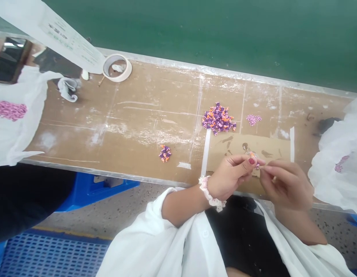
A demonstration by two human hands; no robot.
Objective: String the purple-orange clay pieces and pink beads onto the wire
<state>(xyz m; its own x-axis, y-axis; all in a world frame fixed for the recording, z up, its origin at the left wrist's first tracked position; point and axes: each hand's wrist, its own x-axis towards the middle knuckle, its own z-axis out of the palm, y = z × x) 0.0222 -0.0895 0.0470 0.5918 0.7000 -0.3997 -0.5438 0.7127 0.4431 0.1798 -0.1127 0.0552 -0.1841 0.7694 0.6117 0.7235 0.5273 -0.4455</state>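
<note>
My left hand (pixel 228 173), with a white scrunchie at its wrist, pinches a tiny orange and pink piece (pixel 252 154) over the taped cardboard sheet (pixel 278 145). Close beside it, the fingertips of my right hand (pixel 288 182) are pressed together; what they hold is too small to make out. Dark wet-looking smears (pixel 266 154) mark the sheet. Behind it lies a pile of small purple and orange pieces (pixel 218 119), with a little heap of pink bits (pixel 253 120) to its right. A smaller cluster of purple and orange pieces (pixel 165 154) sits farther left.
At the far left are a tape roll (pixel 126 73), a white bottle (pixel 71 38), a phone (pixel 9 61) and a white plastic bag (pixel 31 96) with pink bits. Another white bag (pixel 334 154) stands at right. Beside the table is a blue stool (pixel 109 188).
</note>
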